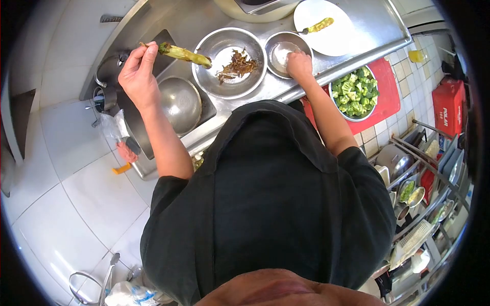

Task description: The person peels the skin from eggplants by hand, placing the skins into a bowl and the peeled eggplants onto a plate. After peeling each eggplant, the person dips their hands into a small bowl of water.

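Note:
My left hand (140, 74) is raised over the sink side, its fingers pinching the stem end of a peeled, roasted-looking eggplant (185, 54). The eggplant's yellow-green flesh has browned spots, and its free end hangs over a large metal bowl (201, 76). Dark brown strips of peeled skin (238, 66) lie in that bowl. Over a smaller metal bowl (269, 48) with what looks like water, my right hand (299, 65) reaches in with its fingers down, holding nothing that I can see. Another peeled eggplant (320, 25) with a dark stem rests on a white plate (334, 43).
A bowl of broccoli florets (352, 93) stands on a red board (389, 84) at right. An upturned-looking metal bowl (178, 104) sits in the sink. The steel counter's raised edge (357, 55) runs before me. Shelves with cookware (403, 158) and a red cooler (448, 108) are farther right.

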`<state>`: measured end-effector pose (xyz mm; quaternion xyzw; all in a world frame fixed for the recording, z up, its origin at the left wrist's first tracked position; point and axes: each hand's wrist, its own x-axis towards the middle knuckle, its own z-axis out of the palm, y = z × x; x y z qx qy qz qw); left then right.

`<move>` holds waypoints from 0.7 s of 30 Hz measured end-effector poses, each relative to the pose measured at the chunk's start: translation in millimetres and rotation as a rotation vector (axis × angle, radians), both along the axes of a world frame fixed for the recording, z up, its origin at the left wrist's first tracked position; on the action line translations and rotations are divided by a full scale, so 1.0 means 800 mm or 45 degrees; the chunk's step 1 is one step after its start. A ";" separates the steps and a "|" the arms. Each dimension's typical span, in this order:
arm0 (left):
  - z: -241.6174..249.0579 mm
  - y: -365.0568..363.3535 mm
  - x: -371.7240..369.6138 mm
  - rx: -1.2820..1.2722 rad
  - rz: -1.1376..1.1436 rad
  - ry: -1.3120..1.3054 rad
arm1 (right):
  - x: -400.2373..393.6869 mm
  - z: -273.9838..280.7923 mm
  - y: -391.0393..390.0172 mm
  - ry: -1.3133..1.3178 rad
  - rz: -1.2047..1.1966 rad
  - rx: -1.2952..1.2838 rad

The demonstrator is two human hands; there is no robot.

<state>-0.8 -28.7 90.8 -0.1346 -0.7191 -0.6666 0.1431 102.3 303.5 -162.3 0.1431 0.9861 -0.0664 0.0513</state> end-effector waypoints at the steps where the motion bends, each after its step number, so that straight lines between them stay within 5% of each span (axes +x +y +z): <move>1: 0.002 0.001 0.000 -0.008 -0.001 0.005 | -0.002 -0.005 0.001 0.006 0.000 -0.007; 8: 0.005 -0.007 -0.005 -0.037 0.035 0.061 | -0.009 0.045 -0.023 0.447 -0.003 0.038; 11: 0.009 -0.007 -0.002 0.008 0.060 0.024 | -0.027 0.076 -0.046 0.673 0.054 -0.477; 16: 0.013 -0.001 0.001 -0.033 0.073 0.028 | -0.054 0.105 -0.124 0.429 0.191 -1.657; 21: 0.012 0.000 0.002 -0.036 0.006 0.071 | -0.064 0.125 -0.175 0.331 0.211 -1.775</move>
